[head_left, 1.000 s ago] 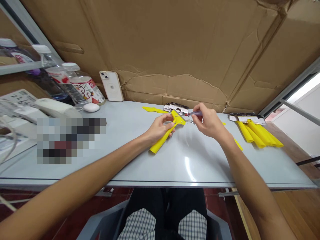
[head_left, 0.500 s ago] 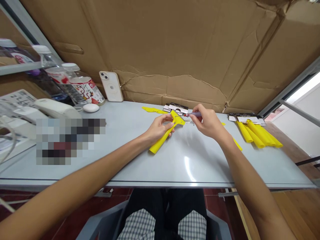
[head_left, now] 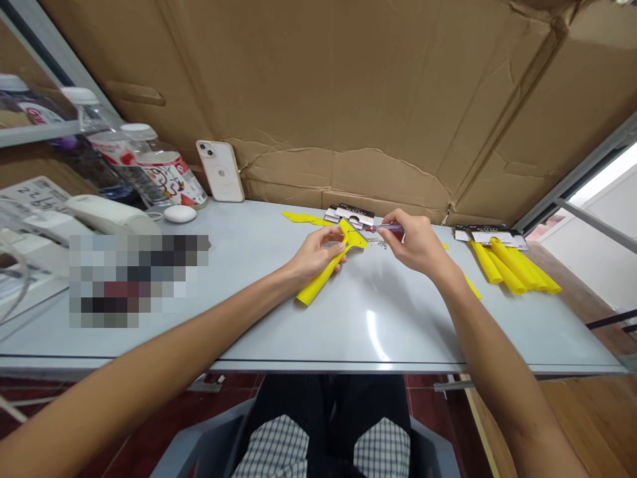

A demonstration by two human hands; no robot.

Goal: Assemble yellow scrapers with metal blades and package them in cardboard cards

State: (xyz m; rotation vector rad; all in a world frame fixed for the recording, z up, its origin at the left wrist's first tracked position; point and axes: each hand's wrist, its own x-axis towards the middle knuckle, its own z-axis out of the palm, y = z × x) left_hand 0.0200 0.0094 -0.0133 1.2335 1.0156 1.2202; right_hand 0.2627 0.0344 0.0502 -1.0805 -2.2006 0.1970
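Observation:
My left hand (head_left: pixel 318 252) is closed around the neck of a yellow scraper (head_left: pixel 314 289), whose handle slants toward me and whose wide head faces right. Fingers of my right hand (head_left: pixel 414 244) pinch a screwdriver (head_left: pixel 391 228) with a translucent purplish handle. Its shaft points left at the scraper's head, where small dark screw spots show; whether the tip sits in a screw is too fine to tell. Just below the screwdriver, small metal screws (head_left: pixel 382 244) lie in a little pile on the table.
Behind the hands lie a thin yellow piece (head_left: pixel 302 218) and black-and-white cards (head_left: pixel 357 216). At right are several yellow scraper handles (head_left: pixel 505 269) with cards. A phone (head_left: pixel 221 172), a white mouse (head_left: pixel 180 213) and bottles (head_left: pixel 172 176) stand at left. Cardboard (head_left: pixel 318 99) walls the back.
Both hands stay almost in place, still holding the scraper and the screwdriver. The screwdriver's handle looks slightly turned, and the whole view has shifted a little.

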